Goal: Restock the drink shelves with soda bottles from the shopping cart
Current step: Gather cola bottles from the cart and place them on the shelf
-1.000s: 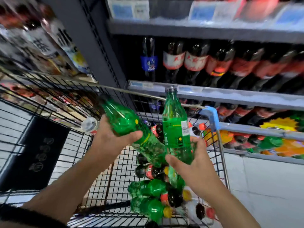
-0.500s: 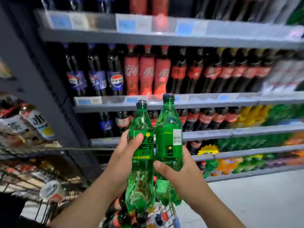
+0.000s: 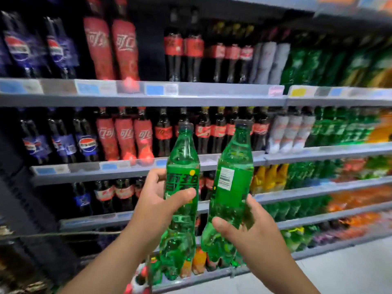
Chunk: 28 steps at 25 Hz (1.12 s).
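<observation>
My left hand (image 3: 158, 200) grips a green soda bottle (image 3: 182, 166) around its middle, held upright with the front label facing me. My right hand (image 3: 252, 228) grips a second green soda bottle (image 3: 232, 181) low on its body, tilted slightly right, barcode side showing. Both bottles are raised in front of the drink shelves (image 3: 148, 96). Rows of matching green bottles (image 3: 339, 128) stand on the shelves at the right. Only a sliver of the shopping cart (image 3: 146, 279) shows at the bottom edge.
Blue-labelled cola bottles (image 3: 87, 143) fill the left of the shelves, red-labelled cola bottles (image 3: 125, 136) the middle, white-labelled ones (image 3: 290, 132) beside the green. Orange and yellow drinks (image 3: 269, 177) sit lower right. Pale floor (image 3: 350, 272) lies at the bottom right.
Both hands lifted the two green bottles out of the cart and up in front of the shelves. My view swung up and right, so the cart dropped almost out of sight.
</observation>
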Each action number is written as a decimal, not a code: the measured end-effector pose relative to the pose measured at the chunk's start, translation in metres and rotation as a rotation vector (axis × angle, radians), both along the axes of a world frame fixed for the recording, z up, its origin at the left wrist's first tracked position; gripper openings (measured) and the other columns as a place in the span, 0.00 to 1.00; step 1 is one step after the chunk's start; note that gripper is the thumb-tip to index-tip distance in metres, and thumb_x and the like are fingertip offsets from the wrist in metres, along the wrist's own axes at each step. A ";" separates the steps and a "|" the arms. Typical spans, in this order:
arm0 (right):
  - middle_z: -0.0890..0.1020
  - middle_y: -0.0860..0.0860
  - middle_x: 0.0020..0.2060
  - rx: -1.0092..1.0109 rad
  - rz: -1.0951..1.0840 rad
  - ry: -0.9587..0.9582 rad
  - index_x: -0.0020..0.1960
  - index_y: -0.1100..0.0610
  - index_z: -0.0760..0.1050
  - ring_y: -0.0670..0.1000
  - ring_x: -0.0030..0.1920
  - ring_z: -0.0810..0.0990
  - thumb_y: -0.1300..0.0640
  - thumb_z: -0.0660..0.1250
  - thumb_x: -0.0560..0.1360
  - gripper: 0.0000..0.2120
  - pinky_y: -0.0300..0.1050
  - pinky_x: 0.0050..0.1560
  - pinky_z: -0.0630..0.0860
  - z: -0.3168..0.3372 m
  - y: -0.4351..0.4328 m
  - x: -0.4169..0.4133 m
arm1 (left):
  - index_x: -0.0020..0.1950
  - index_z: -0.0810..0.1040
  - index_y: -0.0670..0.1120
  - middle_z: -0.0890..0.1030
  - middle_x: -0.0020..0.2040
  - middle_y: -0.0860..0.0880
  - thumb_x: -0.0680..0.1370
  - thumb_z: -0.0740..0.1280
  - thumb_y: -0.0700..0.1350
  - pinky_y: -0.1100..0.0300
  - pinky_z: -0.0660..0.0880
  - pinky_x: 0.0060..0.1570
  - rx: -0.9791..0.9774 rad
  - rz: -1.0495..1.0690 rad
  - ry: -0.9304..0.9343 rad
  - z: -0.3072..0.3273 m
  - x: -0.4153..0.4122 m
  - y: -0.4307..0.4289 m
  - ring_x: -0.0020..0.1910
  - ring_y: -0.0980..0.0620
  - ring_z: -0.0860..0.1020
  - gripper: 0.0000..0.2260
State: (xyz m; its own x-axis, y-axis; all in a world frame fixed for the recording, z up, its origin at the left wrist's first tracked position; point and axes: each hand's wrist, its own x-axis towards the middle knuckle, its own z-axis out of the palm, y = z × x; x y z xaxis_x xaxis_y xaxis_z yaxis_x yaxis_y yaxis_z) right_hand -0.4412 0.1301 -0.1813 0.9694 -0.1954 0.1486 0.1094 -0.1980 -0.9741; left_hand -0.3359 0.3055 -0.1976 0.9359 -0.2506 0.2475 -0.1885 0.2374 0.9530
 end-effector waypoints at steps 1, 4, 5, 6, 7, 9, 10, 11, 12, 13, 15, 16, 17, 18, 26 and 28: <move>0.79 0.21 0.48 -0.030 -0.020 -0.006 0.51 0.18 0.71 0.24 0.49 0.77 0.39 0.79 0.65 0.25 0.18 0.40 0.70 0.006 -0.025 -0.005 | 0.56 0.74 0.52 0.86 0.50 0.47 0.62 0.77 0.53 0.60 0.79 0.42 0.002 0.005 -0.025 0.007 -0.003 -0.022 0.48 0.50 0.85 0.25; 0.75 0.20 0.55 -0.089 -0.034 0.023 0.61 0.21 0.63 0.24 0.55 0.74 0.27 0.75 0.59 0.34 0.25 0.47 0.73 0.030 -0.096 -0.021 | 0.56 0.74 0.58 0.86 0.52 0.52 0.65 0.75 0.58 0.62 0.79 0.44 0.046 0.030 -0.109 0.032 -0.013 -0.093 0.51 0.53 0.84 0.22; 0.73 0.19 0.56 -0.107 -0.048 0.023 0.62 0.21 0.59 0.23 0.57 0.71 0.24 0.73 0.58 0.37 0.26 0.49 0.71 0.039 -0.116 -0.025 | 0.56 0.73 0.58 0.85 0.51 0.54 0.65 0.74 0.61 0.63 0.78 0.43 0.059 0.055 -0.134 0.039 -0.017 -0.114 0.50 0.54 0.84 0.23; 0.71 0.18 0.55 -0.116 -0.067 0.017 0.62 0.21 0.58 0.22 0.56 0.70 0.24 0.73 0.59 0.37 0.26 0.49 0.70 0.045 -0.134 -0.027 | 0.57 0.72 0.57 0.85 0.49 0.55 0.64 0.73 0.63 0.62 0.78 0.42 0.063 0.081 -0.143 0.046 -0.019 -0.133 0.49 0.54 0.84 0.24; 0.71 0.17 0.53 -0.123 -0.091 -0.006 0.61 0.21 0.57 0.20 0.54 0.69 0.25 0.74 0.60 0.36 0.24 0.45 0.70 0.054 -0.150 -0.030 | 0.57 0.71 0.57 0.85 0.48 0.56 0.64 0.72 0.64 0.61 0.79 0.42 0.059 0.093 -0.142 0.054 -0.022 -0.151 0.49 0.53 0.84 0.26; 0.68 0.14 0.50 -0.103 -0.143 -0.055 0.63 0.22 0.55 0.21 0.52 0.71 0.27 0.76 0.60 0.40 0.20 0.41 0.70 0.070 -0.176 -0.036 | 0.57 0.70 0.57 0.85 0.47 0.56 0.62 0.74 0.66 0.57 0.79 0.41 0.066 0.091 -0.154 0.069 -0.027 -0.180 0.48 0.52 0.84 0.29; 0.65 0.14 0.54 -0.095 -0.178 -0.083 0.69 0.26 0.53 0.26 0.57 0.71 0.28 0.76 0.60 0.46 0.20 0.47 0.69 0.075 -0.189 -0.038 | 0.57 0.69 0.58 0.85 0.47 0.57 0.60 0.75 0.67 0.59 0.79 0.40 0.083 0.087 -0.173 0.076 -0.029 -0.191 0.47 0.54 0.84 0.31; 0.62 0.17 0.64 -0.092 -0.218 -0.100 0.76 0.31 0.47 0.33 0.65 0.68 0.29 0.76 0.61 0.54 0.25 0.58 0.67 0.078 -0.201 -0.040 | 0.57 0.68 0.59 0.84 0.47 0.59 0.58 0.77 0.68 0.61 0.79 0.38 0.109 0.086 -0.197 0.083 -0.032 -0.201 0.46 0.56 0.84 0.34; 0.58 0.25 0.74 -0.098 -0.246 -0.108 0.79 0.35 0.40 0.39 0.73 0.62 0.28 0.75 0.62 0.59 0.35 0.68 0.65 0.080 -0.212 -0.042 | 0.58 0.68 0.60 0.84 0.48 0.61 0.56 0.78 0.68 0.63 0.80 0.37 0.131 0.089 -0.216 0.090 -0.034 -0.211 0.45 0.59 0.84 0.36; 0.51 0.32 0.79 -0.102 -0.257 -0.120 0.80 0.38 0.36 0.44 0.78 0.57 0.27 0.74 0.61 0.62 0.45 0.72 0.62 0.081 -0.220 -0.043 | 0.58 0.67 0.60 0.83 0.48 0.63 0.54 0.79 0.67 0.65 0.79 0.36 0.144 0.092 -0.229 0.094 -0.035 -0.219 0.45 0.61 0.84 0.38; 0.48 0.37 0.81 -0.075 -0.264 -0.116 0.80 0.40 0.34 0.49 0.80 0.54 0.27 0.71 0.64 0.61 0.52 0.74 0.61 0.087 -0.235 -0.041 | 0.57 0.67 0.60 0.82 0.48 0.64 0.55 0.79 0.64 0.67 0.79 0.36 0.152 0.086 -0.260 0.102 -0.034 -0.235 0.45 0.62 0.83 0.36; 0.51 0.37 0.79 -0.026 -0.276 -0.109 0.80 0.40 0.35 0.50 0.79 0.58 0.31 0.71 0.69 0.56 0.53 0.73 0.62 0.091 -0.242 -0.034 | 0.56 0.67 0.61 0.82 0.47 0.64 0.56 0.79 0.63 0.65 0.78 0.36 0.156 0.086 -0.276 0.104 -0.030 -0.242 0.44 0.62 0.83 0.34; 0.56 0.36 0.75 0.009 -0.282 -0.119 0.81 0.41 0.37 0.52 0.74 0.63 0.39 0.71 0.75 0.50 0.52 0.68 0.66 0.091 -0.251 -0.028 | 0.55 0.67 0.62 0.82 0.47 0.64 0.58 0.78 0.62 0.64 0.77 0.38 0.158 0.086 -0.293 0.108 -0.026 -0.249 0.44 0.61 0.83 0.31; 0.62 0.38 0.71 0.027 -0.255 -0.140 0.81 0.43 0.42 0.53 0.65 0.69 0.51 0.69 0.80 0.43 0.49 0.61 0.68 0.087 -0.263 -0.025 | 0.54 0.67 0.63 0.82 0.47 0.63 0.60 0.79 0.61 0.64 0.76 0.40 0.161 0.085 -0.308 0.111 -0.022 -0.255 0.45 0.62 0.82 0.29; 0.74 0.34 0.54 0.097 -0.242 -0.101 0.66 0.36 0.54 0.34 0.50 0.74 0.55 0.66 0.80 0.26 0.31 0.43 0.67 0.117 -0.331 0.041 | 0.56 0.73 0.61 0.83 0.50 0.55 0.61 0.80 0.57 0.64 0.77 0.43 0.113 0.129 -0.571 0.146 0.057 -0.320 0.47 0.55 0.83 0.27; 0.73 0.30 0.55 0.049 -0.252 -0.105 0.63 0.32 0.56 0.28 0.49 0.75 0.53 0.68 0.80 0.26 0.28 0.44 0.68 0.125 -0.352 0.064 | 0.58 0.74 0.60 0.84 0.50 0.56 0.61 0.80 0.57 0.66 0.77 0.43 0.079 0.157 -0.597 0.152 0.086 -0.341 0.48 0.56 0.83 0.29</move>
